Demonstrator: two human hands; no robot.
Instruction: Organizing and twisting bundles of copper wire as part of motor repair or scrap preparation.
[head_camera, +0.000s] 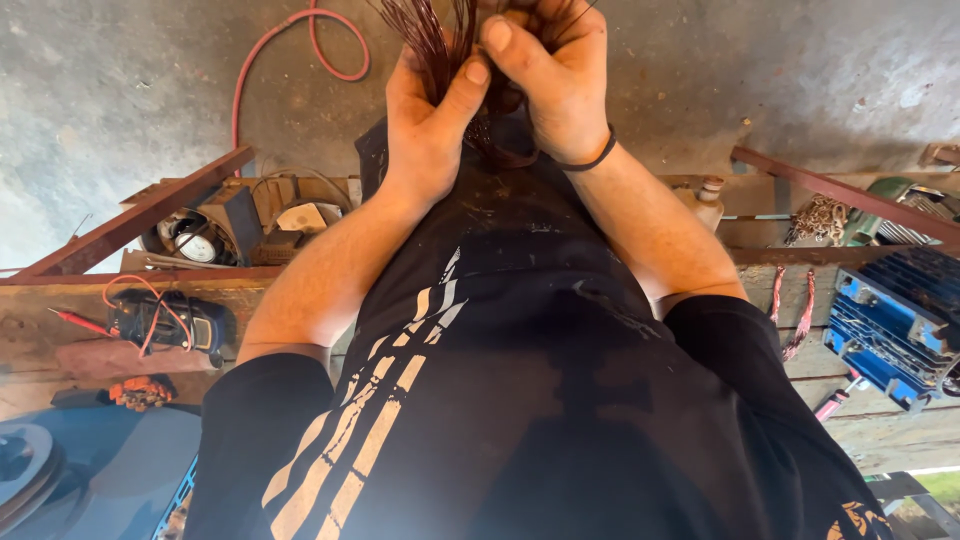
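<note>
Copper-coloured wire strands (430, 35), thin and reddish-brown, are gathered into a bunch between both hands at the top of the view, held out in front of the body above the concrete floor (100, 80). The left hand (425, 125) wraps the bunch from below with its thumb pressed up against the strands, seemingly to keep the loose ends from splaying; the right hand (555, 85), with a dark band (590, 160) at the wrist, closes over the same bunch just beside it, fingers curled and thumb on top, so the two hands touch and clamp the wire together. Held this close and with both grips, the strands stay bundled and can be worked by the fingertips. Below the hands, the forearms run back to a black shirt with pale stripes (400, 400), which fills the middle of the picture. To the left, a rusty metal bar (140, 215) slants over a wooden bench, where a multimeter with red leads (165, 320) lies beside a small cluttered box (250, 220); a red hose (300, 40) loops on the floor behind. To the right, another metal bar (830, 190) crosses above a blue metal part (890, 330), and a small heap of chain (820, 220) lies near it.
</note>
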